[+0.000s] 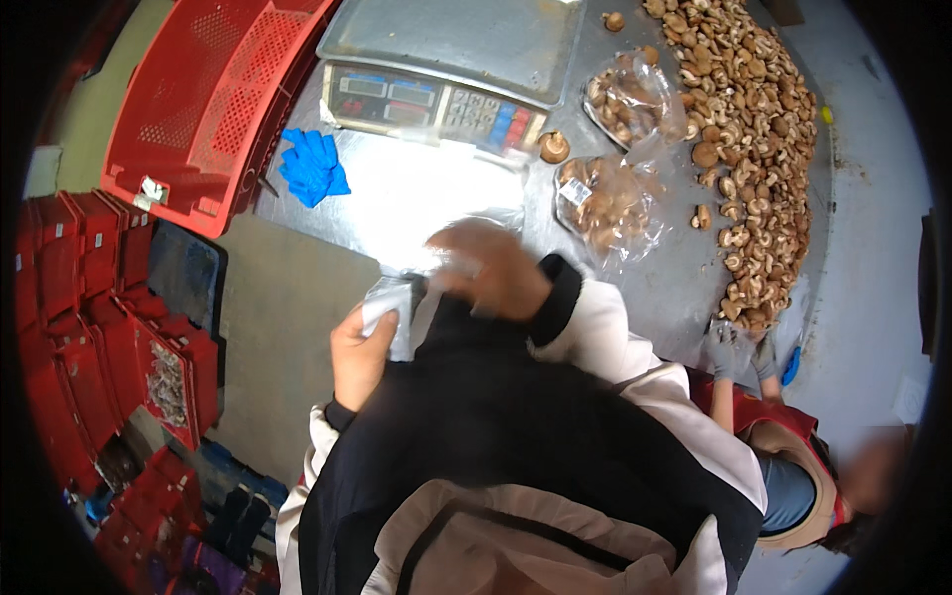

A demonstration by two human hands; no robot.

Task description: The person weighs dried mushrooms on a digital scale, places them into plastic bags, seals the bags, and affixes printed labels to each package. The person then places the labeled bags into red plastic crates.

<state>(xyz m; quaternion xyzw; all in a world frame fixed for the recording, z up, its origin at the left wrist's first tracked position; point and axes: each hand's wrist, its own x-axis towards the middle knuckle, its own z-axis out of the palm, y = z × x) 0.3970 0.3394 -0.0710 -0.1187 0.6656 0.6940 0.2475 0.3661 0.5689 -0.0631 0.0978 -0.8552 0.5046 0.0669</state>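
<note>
Close to my body at the front edge of the steel table, my left hand (357, 364) pinches a piece of whitish plastic film (400, 323) between thumb and fingers. My right hand (494, 271), blurred by motion, is just to the right of the film's upper end; its fingertips and any grip are unclear. Beyond both hands, strong glare covers the tabletop and what lies there. To the right, a clear plastic bag of shiitake mushrooms (613, 204) bears a white label. Behind it is another mushroom bag (632, 104), and a loose mushroom (554, 147) lies by the scale.
A digital scale (454, 37) stands at the back, a blue glove (314, 167) left of it. A red plastic crate (256, 82) flanks the table; more red crates (74, 320) are stacked at left. A mushroom pile (755, 141) runs along the right, where a co-worker's gloved hands (721, 353) hold plastic.
</note>
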